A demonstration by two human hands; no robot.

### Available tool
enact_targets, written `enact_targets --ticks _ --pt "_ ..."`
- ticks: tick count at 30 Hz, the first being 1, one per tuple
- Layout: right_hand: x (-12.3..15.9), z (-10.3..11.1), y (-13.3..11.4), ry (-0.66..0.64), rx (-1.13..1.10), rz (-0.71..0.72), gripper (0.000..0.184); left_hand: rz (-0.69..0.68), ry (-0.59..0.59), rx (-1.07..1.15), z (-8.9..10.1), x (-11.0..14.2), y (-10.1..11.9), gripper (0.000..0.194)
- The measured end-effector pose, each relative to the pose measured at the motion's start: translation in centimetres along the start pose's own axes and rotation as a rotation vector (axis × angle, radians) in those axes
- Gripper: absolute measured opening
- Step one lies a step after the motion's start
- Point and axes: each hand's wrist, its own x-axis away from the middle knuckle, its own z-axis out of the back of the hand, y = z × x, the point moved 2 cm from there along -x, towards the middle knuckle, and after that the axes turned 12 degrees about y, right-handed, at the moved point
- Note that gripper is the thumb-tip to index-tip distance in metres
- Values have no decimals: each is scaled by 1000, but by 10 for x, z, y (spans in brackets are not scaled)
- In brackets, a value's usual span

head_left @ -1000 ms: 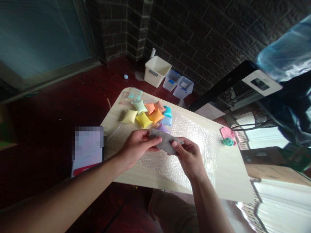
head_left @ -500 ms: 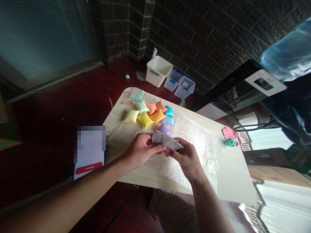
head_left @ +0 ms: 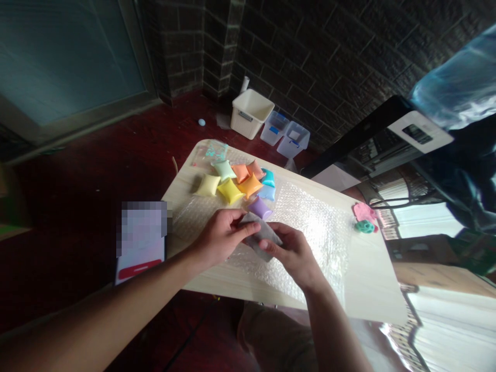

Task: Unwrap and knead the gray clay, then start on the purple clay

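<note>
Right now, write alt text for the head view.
A left hand and right hand hold a gray piece between them over bubble wrap on a pale table. Beyond lie colorful pillow-shaped packets; a pink piece and green piece sit toward the right.

The table (head_left: pixel 372 279) looks like pale wood, grained and smooth with a low sheen. Over it lies bubble wrap (head_left: pixel 310 217) — clear plastic, bumpy and very glossy. The pouches (head_left: pixel 230 191) on the table are smooth with a soft shine, and the bag (head_left: pixel 216 151) at its far left corner is thin clear plastic. Held above the table, the grey piece (head_left: pixel 269 233) is matt; whether it is cloth or putty cannot be told. Beyond the table stand a bin (head_left: pixel 250 121) of opaque, ribbed plastic and tubs (head_left: pixel 293 142) of see-through plastic, before a wall (head_left: pixel 310 62) of rough, dark blocks.
</note>
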Motion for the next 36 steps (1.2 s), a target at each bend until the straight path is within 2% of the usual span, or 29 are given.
enact_targets --ticks 3,6,9,12,15,18,22,24,26,32,36 --pt "1 -2 1 -37 7 -1 39 -1 -46 -80 -1 2 -4 26" --pt "1 -1 3 -13 44 6 34 5 -56 -62 -3 5 -7 33" --pt "1 -1 4 4 31 -7 35 -105 -30 -166 -2 5 -4 40" --pt "2 -3 3 -50 22 -28 37 -227 15 -338 2 4 0 46" --pt "3 -5 1 -98 49 -51 38 -251 57 -390 6 2 1 50" --pt "5 -5 0 -95 70 -74 39 -195 77 -282 6 1 1 49" --pt "5 -4 -1 -34 11 -13 36 81 -66 45 -3 3 -4 37" --pt "4 -4 -2 -7 -25 27 34 186 -109 114 -6 4 -7 39" --pt "3 -4 -2 -15 -26 29 36 197 -78 121 -5 3 -9 42" --pt "2 -4 3 -79 69 -84 40 58 38 -11 1 0 -9 33" --pt "3 -6 1 -35 6 -67 38 124 -66 151 -7 5 -6 32"
